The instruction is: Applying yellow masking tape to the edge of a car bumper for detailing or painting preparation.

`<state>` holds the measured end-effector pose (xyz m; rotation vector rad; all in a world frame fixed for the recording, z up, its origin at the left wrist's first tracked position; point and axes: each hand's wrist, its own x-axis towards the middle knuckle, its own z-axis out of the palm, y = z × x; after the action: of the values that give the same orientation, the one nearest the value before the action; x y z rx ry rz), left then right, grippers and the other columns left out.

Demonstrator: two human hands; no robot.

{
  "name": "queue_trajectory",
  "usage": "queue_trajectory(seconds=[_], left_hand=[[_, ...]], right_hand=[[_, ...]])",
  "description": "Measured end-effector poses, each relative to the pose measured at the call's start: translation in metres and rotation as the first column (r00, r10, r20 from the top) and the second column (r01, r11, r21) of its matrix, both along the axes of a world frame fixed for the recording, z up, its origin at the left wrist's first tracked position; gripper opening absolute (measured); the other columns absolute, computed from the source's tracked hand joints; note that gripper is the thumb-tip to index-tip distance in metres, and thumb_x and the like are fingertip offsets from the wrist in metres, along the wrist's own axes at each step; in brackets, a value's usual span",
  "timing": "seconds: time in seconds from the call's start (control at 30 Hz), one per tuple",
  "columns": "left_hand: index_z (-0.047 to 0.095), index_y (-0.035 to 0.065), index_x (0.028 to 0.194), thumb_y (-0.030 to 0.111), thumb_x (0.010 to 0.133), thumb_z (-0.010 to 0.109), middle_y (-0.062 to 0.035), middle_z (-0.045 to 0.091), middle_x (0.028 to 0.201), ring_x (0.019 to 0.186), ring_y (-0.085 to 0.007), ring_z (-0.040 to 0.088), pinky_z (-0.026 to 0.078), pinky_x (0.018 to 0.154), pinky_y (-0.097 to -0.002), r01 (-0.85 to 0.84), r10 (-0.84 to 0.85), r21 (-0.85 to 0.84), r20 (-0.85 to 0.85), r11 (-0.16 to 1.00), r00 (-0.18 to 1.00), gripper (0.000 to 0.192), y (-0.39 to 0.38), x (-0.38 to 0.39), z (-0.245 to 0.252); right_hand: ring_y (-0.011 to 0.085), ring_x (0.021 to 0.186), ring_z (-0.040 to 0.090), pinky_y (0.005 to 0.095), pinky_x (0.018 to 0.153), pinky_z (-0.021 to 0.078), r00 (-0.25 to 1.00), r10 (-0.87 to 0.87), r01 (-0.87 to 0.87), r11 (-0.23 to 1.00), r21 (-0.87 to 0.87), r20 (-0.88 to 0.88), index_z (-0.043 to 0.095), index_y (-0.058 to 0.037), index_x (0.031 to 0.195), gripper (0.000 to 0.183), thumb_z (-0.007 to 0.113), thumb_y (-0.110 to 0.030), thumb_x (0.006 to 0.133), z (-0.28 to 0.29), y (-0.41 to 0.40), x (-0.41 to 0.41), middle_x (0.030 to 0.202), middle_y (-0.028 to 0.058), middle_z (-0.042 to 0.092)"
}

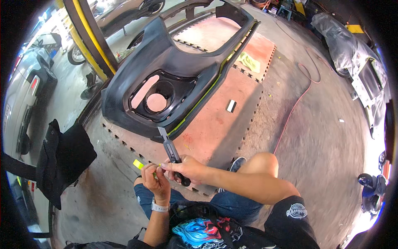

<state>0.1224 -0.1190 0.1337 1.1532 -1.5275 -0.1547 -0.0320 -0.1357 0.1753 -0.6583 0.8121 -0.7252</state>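
Observation:
A small strip of yellow-green film or tape (138, 164) is pinched in my left hand (158, 180), its end sticking out to the left. My right hand (188, 169) grips a utility knife (171, 151) with its blade out, pointing towards the bumper. The fingertips of both hands meet near the knife's handle. Beyond them lies a black plastic car bumper cover (192, 65), with a yellow-green line (199, 105) running along its near right edge. To the right of it, a small black-and-white block (231, 106) rests on the foam mat.
Interlocking pinkish foam mats (217, 133) lie under the bumper. A yellow-green cloth (248, 61) is on them. A red hose (292, 116) curves over the concrete floor. A black-and-yellow post (90, 37) rises at left, near black fabric (67, 155). A plastic-covered motorcycle (354, 59) stands at right.

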Motion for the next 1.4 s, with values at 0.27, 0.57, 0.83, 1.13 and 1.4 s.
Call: queue_trajectory(seconds=[0.27, 0.57, 0.83, 1.13, 1.4], left_hand=[[0.065, 0.0031, 0.098, 0.026, 0.113, 0.048, 0.0002, 0.062, 0.083, 0.069, -0.0066, 0.052, 0.042, 0.061, -0.0224, 0.444, -0.045, 0.284, -0.8, 0.85, 0.599, 0.032, 0.007, -0.003, 0.0], [0.068, 0.0035, 0.105, 0.025, 0.11, 0.054, -0.0046, 0.071, 0.097, 0.086, -0.0131, 0.07, 0.058, 0.077, -0.0267, 0.605, -0.065, 0.068, -0.979, 0.793, 0.196, 0.026, 0.015, -0.009, -0.009], [0.071, 0.0011, 0.106, 0.017, 0.106, 0.06, -0.0116, 0.059, 0.123, 0.108, -0.0174, 0.061, 0.051, 0.094, -0.0307, 0.352, -0.21, 0.028, -0.759, 0.936, 0.617, 0.019, 0.023, -0.016, -0.002], [0.076, 0.0034, 0.116, 0.007, 0.092, 0.074, -0.0143, 0.063, 0.123, 0.102, -0.0215, 0.066, 0.054, 0.088, -0.0327, 0.387, -0.347, -0.012, -0.473, 0.922, 0.81, 0.024, 0.02, 0.012, 0.004], [0.072, 0.0017, 0.096, 0.004, 0.093, 0.073, -0.0086, 0.068, 0.097, 0.084, -0.0173, 0.065, 0.053, 0.073, -0.0304, 0.062, -0.053, 0.02, -0.293, 0.998, 0.954, 0.004, 0.018, 0.023, -0.003]], right_hand=[[0.0064, 0.072, 0.059, 0.0235, 0.061, 0.0489, 0.974, -0.157, 0.065, 0.884, -0.463, -0.163, 0.066, -0.0055, 0.127, 0.032, 0.073, -0.019, 0.099, -0.023, 0.001, 0.013, 0.087, -0.0019, 0.065], [0.0103, 0.084, 0.06, 0.0269, 0.08, 0.0506, 0.985, -0.132, 0.066, 0.881, -0.468, -0.109, 0.068, -0.0051, 0.112, 0.016, 0.072, -0.011, 0.097, -0.018, 0.013, 0.017, 0.094, 0.0008, 0.063], [0.0088, 0.062, 0.059, 0.0245, 0.056, 0.0463, 0.994, -0.051, 0.049, 0.998, 0.024, 0.099, 0.068, -0.0102, 0.105, 0.01, 0.073, -0.015, 0.098, -0.002, 0.015, 0.007, 0.077, -0.0004, 0.064], [0.0154, 0.06, 0.055, 0.0306, 0.052, 0.0441, 0.97, -0.076, 0.024, 0.976, 0.218, 0.232, 0.062, -0.0106, 0.109, 0.015, 0.072, -0.009, 0.097, 0.003, 0.015, -0.001, 0.08, 0.0048, 0.062], [0.0112, 0.068, 0.053, 0.0279, 0.057, 0.0455, 0.962, 0.091, -0.139, 0.974, 0.178, 0.256, 0.059, -0.0013, 0.131, 0.036, 0.064, -0.001, 0.095, 0.007, 0.014, 0.002, 0.093, 0.0042, 0.058]])
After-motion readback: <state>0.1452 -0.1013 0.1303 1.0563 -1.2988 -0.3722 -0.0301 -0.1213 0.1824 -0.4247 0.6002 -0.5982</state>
